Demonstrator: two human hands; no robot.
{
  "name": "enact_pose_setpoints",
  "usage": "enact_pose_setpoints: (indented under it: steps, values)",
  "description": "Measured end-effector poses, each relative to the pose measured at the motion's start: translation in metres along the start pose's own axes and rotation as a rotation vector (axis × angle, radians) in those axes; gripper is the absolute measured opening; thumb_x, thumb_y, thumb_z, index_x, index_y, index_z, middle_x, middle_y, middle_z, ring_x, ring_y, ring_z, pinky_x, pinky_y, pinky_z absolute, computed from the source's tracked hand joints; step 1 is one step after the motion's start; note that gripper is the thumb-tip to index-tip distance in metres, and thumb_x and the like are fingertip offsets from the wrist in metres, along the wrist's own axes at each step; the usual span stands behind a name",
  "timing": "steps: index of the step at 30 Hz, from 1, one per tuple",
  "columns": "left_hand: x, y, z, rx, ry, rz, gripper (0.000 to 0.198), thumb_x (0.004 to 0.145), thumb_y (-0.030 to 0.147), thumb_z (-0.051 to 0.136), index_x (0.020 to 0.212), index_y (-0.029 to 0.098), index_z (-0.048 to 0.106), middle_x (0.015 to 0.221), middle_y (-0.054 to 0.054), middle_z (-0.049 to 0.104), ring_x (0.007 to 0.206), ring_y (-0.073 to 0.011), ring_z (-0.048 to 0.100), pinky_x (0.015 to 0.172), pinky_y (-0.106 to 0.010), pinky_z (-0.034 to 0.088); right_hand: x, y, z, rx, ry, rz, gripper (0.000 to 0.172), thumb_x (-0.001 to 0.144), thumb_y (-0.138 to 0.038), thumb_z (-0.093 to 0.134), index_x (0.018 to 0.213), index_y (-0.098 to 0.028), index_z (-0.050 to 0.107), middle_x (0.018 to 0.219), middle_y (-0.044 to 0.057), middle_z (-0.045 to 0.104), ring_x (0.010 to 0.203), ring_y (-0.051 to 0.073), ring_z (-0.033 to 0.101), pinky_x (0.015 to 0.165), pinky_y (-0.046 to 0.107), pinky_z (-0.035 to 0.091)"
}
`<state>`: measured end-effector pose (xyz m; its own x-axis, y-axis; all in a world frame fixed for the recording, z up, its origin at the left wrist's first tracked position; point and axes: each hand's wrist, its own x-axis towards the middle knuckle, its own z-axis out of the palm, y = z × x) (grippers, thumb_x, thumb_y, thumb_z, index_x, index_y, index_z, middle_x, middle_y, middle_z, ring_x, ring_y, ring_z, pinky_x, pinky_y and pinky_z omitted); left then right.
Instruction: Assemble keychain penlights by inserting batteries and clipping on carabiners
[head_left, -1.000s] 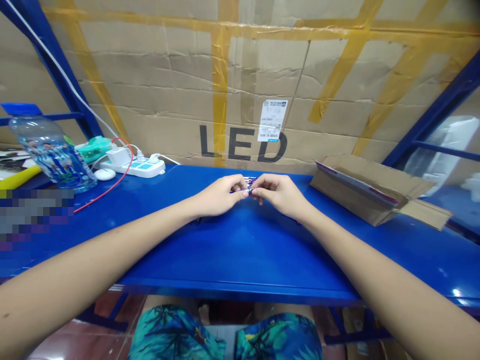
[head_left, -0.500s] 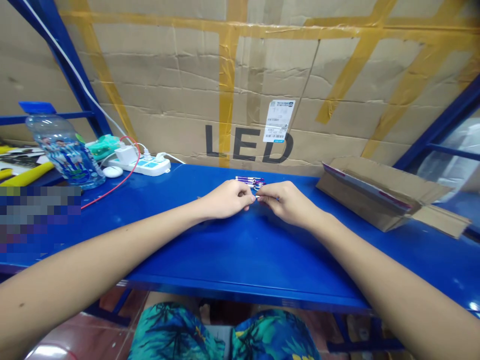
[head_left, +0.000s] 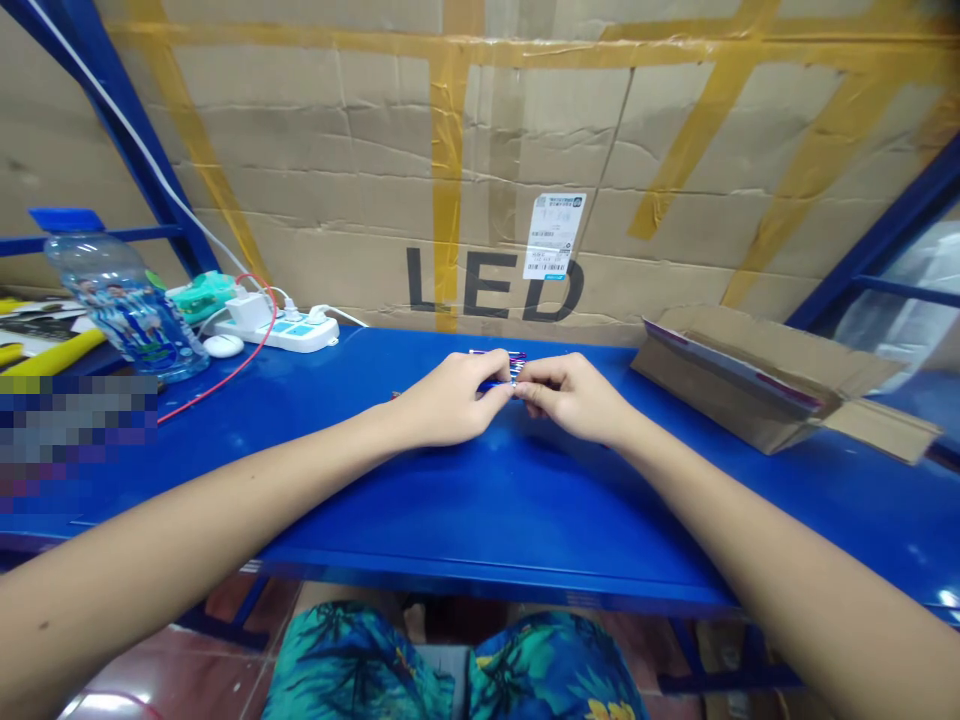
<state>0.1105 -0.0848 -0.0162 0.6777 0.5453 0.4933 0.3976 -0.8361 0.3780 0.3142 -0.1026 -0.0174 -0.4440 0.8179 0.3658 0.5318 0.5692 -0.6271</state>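
Observation:
My left hand (head_left: 454, 398) and my right hand (head_left: 574, 395) meet over the middle of the blue table (head_left: 480, 500). Both pinch a small thin blue and purple part (head_left: 501, 382) between thumb and fingertips. Just behind the fingers lies a small bundle of similar thin purple and white pieces (head_left: 501, 356) on the table. Most of the pinched part is hidden by my fingers.
An open flat cardboard box (head_left: 757, 385) lies at the right. At the left stand a water bottle (head_left: 124, 305), a white power strip (head_left: 281, 330) with plugs, a red wire (head_left: 225, 370) and a white mouse (head_left: 223, 345). A taped cardboard wall marked LED (head_left: 495, 285) closes the back.
My hands stay together at the table's middle, shifting slightly back toward the bundle of pieces; the fingertips have closed tighter on the small part. The view moved a little.

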Motion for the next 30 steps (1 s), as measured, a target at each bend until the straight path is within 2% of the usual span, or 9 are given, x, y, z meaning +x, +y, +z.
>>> enact_pose_setpoints:
  steps: [3, 6, 11, 18, 22, 24, 27, 28, 30]
  values:
    - [0.001, 0.000, -0.002, -0.066, -0.005, -0.078, 0.011, 0.094, 0.020, 0.049, 0.085, 0.019, 0.056, 0.083, -0.001, 0.067, 0.077, -0.0169, 0.060, 0.070, -0.030, 0.043, 0.000, 0.001, -0.002, -0.104, 0.031, -0.064, 0.028, 0.087, -0.025, 0.055, 0.062, -0.016, 0.059, 0.058, 0.000, 0.060, 0.058, 0.013, 0.051, 0.061, 0.027, 0.036]
    - [0.001, -0.003, 0.000, -0.081, -0.002, -0.062, 0.008, 0.092, 0.018, 0.053, 0.085, 0.018, 0.059, 0.085, -0.001, 0.068, 0.078, -0.0167, 0.061, 0.072, -0.030, 0.044, 0.000, 0.001, -0.002, -0.102, 0.010, -0.055, 0.028, 0.086, -0.025, 0.056, 0.061, -0.016, 0.060, 0.057, 0.001, 0.060, 0.058, 0.013, 0.051, 0.061, 0.027, 0.035]
    - [-0.001, -0.007, 0.005, 0.015, 0.010, 0.037, 0.013, 0.094, 0.015, 0.049, 0.086, 0.017, 0.060, 0.087, -0.004, 0.069, 0.078, -0.0175, 0.062, 0.072, -0.031, 0.046, -0.001, 0.001, 0.004, 0.099, -0.007, 0.099, 0.029, 0.083, -0.029, 0.056, 0.056, -0.017, 0.054, 0.052, 0.001, 0.056, 0.053, 0.012, 0.047, 0.056, 0.026, 0.033]
    - [-0.002, -0.011, 0.005, 0.240, 0.015, 0.190, 0.020, 0.098, 0.016, 0.038, 0.092, 0.015, 0.057, 0.094, -0.013, 0.067, 0.087, -0.0234, 0.063, 0.079, -0.037, 0.051, 0.000, 0.003, 0.010, 0.301, 0.038, 0.136, 0.024, 0.080, -0.032, 0.058, 0.061, -0.017, 0.055, 0.048, -0.004, 0.045, 0.047, 0.009, 0.037, 0.050, 0.025, 0.027]
    - [0.000, -0.014, 0.004, 0.246, 0.028, 0.206, 0.019, 0.099, 0.018, 0.038, 0.093, 0.016, 0.056, 0.095, -0.012, 0.067, 0.090, -0.0228, 0.064, 0.080, -0.037, 0.052, 0.002, -0.002, 0.007, 0.395, -0.012, 0.262, 0.024, 0.083, -0.035, 0.056, 0.067, -0.018, 0.055, 0.049, -0.004, 0.045, 0.043, 0.010, 0.038, 0.046, 0.025, 0.027]
    - [0.001, -0.016, 0.004, 0.216, 0.067, 0.169, 0.014, 0.099, 0.018, 0.041, 0.097, 0.017, 0.055, 0.098, -0.010, 0.068, 0.092, -0.0216, 0.064, 0.081, -0.036, 0.052, 0.003, -0.004, -0.002, 0.247, -0.027, 0.291, 0.025, 0.087, -0.037, 0.052, 0.072, -0.018, 0.058, 0.054, -0.001, 0.052, 0.046, 0.012, 0.045, 0.048, 0.026, 0.032]
    - [0.003, -0.017, 0.003, 0.188, 0.112, 0.090, 0.011, 0.098, 0.018, 0.045, 0.103, 0.018, 0.055, 0.100, -0.008, 0.069, 0.092, -0.0206, 0.065, 0.081, -0.036, 0.052, 0.003, -0.001, -0.024, -0.268, 0.059, 0.245, 0.027, 0.089, -0.033, 0.052, 0.069, -0.017, 0.060, 0.061, 0.003, 0.060, 0.058, 0.014, 0.051, 0.056, 0.027, 0.034]
    - [0.003, -0.018, 0.002, 0.190, 0.116, 0.071, 0.011, 0.098, 0.018, 0.046, 0.104, 0.017, 0.056, 0.100, -0.008, 0.069, 0.092, -0.0206, 0.065, 0.082, -0.036, 0.052, 0.002, 0.001, -0.031, -0.425, 0.055, 0.263, 0.027, 0.089, -0.033, 0.053, 0.067, -0.017, 0.061, 0.063, 0.005, 0.061, 0.060, 0.015, 0.052, 0.057, 0.028, 0.034]
    - [0.003, -0.019, 0.000, 0.200, 0.113, 0.046, 0.011, 0.098, 0.019, 0.047, 0.104, 0.017, 0.056, 0.100, -0.008, 0.069, 0.092, -0.0211, 0.065, 0.082, -0.037, 0.051, 0.000, 0.004, -0.040, -0.625, -0.038, 0.350, 0.027, 0.088, -0.033, 0.056, 0.068, -0.017, 0.064, 0.069, 0.007, 0.066, 0.063, 0.017, 0.055, 0.058, 0.029, 0.034]
